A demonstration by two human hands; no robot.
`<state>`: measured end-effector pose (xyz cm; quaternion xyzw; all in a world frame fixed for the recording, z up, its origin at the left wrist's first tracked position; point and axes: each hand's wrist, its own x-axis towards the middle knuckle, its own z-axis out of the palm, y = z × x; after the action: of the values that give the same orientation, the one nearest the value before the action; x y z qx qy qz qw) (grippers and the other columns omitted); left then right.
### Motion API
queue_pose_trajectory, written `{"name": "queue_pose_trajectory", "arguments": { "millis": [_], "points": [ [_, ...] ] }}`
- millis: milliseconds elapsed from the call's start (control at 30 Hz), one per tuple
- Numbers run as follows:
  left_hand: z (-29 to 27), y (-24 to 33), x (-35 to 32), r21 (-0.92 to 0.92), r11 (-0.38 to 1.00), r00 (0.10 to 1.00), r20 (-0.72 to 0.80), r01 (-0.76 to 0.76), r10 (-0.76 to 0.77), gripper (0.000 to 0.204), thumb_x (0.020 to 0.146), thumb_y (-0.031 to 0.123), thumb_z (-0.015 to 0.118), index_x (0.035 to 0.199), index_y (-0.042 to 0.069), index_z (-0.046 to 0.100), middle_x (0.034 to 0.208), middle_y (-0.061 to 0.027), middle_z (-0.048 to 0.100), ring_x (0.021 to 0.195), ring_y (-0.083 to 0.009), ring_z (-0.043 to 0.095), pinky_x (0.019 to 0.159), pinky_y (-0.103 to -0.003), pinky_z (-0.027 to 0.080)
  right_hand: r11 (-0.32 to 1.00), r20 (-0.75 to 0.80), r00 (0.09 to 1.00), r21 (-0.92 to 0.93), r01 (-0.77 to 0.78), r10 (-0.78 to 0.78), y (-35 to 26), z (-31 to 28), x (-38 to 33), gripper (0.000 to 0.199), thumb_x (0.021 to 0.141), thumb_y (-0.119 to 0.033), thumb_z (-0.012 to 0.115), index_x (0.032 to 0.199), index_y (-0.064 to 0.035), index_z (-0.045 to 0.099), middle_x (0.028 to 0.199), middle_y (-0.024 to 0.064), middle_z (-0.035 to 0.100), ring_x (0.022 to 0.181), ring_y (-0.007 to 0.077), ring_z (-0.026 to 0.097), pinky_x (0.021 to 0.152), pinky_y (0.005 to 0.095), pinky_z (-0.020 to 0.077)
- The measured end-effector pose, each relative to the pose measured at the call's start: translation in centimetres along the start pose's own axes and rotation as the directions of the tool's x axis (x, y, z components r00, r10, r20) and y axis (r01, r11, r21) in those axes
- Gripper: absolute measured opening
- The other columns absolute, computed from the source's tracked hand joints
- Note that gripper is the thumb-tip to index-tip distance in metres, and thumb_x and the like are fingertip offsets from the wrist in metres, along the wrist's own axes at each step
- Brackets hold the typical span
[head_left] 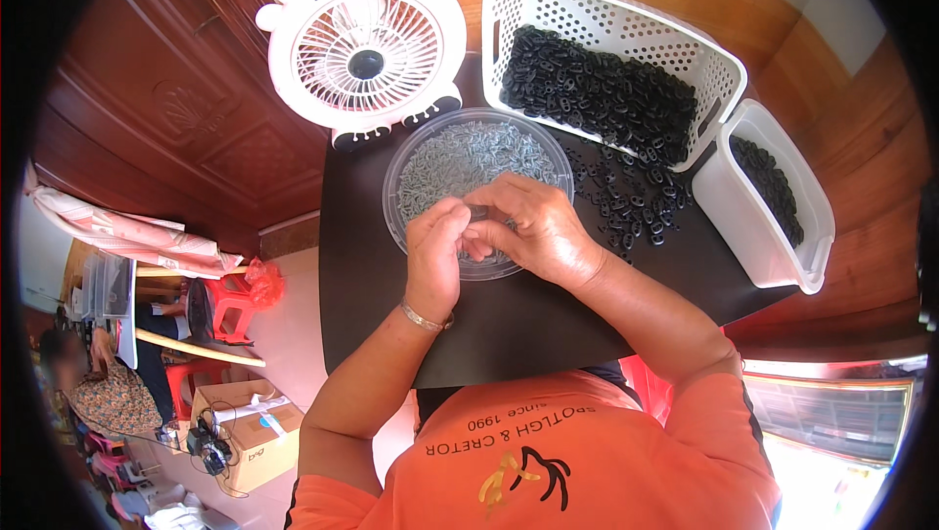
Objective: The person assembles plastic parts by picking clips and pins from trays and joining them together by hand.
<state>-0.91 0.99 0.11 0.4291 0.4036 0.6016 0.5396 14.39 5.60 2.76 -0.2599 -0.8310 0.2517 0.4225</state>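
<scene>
Head view: two hands meet over a clear round tub of grey screws.
A pink-and-white fan stands behind; a white basket and white bin hold black pieces, others lie loose between; the left hand and right hand pinch a small dark piece above the tub, fingertips close together, partly hiding it.

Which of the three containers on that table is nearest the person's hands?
The round, clear tub of small grey pieces; the perforated white basket and plain white bin, both farther away, hold black pieces.
</scene>
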Motion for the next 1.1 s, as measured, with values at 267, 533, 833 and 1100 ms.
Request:
{"name": "queue_pose_trajectory", "arguments": {
  "millis": [267,533,833,1100],
  "points": [
    [0.7,0.5,-0.6,0.020,0.999,0.999,-0.030,-0.036,0.036,0.025,0.089,0.018,0.047,0.076,-0.001,0.057,0.067,-0.0075,0.058,0.056,-0.0133,0.055,0.052,-0.024,0.044,0.999,-0.009,0.999,0.003,0.034,-0.034,-0.5,-0.2,0.1,0.021,0.075,-0.010,0.073,0.093,-0.0048,0.063,0.076,0.0092,0.063,0.068,0.0265,0.064,0.060,0.0332,0.0507],
    [0.6,0.5,-0.7,0.015,0.999,0.996,-0.081,-0.039,0.040,0.025,0.089,0.019,0.048,0.079,-0.001,0.058,0.067,-0.0075,0.059,0.052,-0.0131,0.053,0.049,-0.024,0.043,0.999,-0.048,0.997,0.005,0.053,-0.052,-0.9,0.2,0.0,0.013,0.076,-0.010,0.067,0.086,-0.0038,0.062,0.074,0.0111,0.063,0.068,0.0296,0.064,0.060,0.0380,0.0523],
    [-0.6,1.1,0.2,0.075,0.996,0.993,-0.106,-0.045,0.053,0.021,0.090,0.016,0.047,0.082,0.000,0.060,0.066,-0.0060,0.058,0.051,-0.0112,0.052,0.049,-0.023,0.041,0.862,-0.598,0.780,-0.282,-0.421,0.185,-1.9,-12.2,0.6,0.026,0.077,-0.015,0.073,0.100,-0.0035,0.069,0.091,0.0120,0.069,0.075,0.0194,0.067,0.068,0.0311,0.0527],
    [-0.5,1.3,0.8,0.085,0.996,0.992,-0.121,-0.027,0.037,0.020,0.088,0.015,0.049,0.080,0.001,0.060,0.064,-0.0050,0.057,0.052,-0.0100,0.052,0.048,-0.022,0.040,0.459,-0.669,0.721,-0.705,-0.540,-0.179,-0.2,-19.6,-3.1,0.021,0.078,-0.008,0.068,0.099,-0.0053,0.069,0.097,0.0110,0.067,0.093,0.0275,0.063,0.082,0.0360,0.0487]
  ]
}}
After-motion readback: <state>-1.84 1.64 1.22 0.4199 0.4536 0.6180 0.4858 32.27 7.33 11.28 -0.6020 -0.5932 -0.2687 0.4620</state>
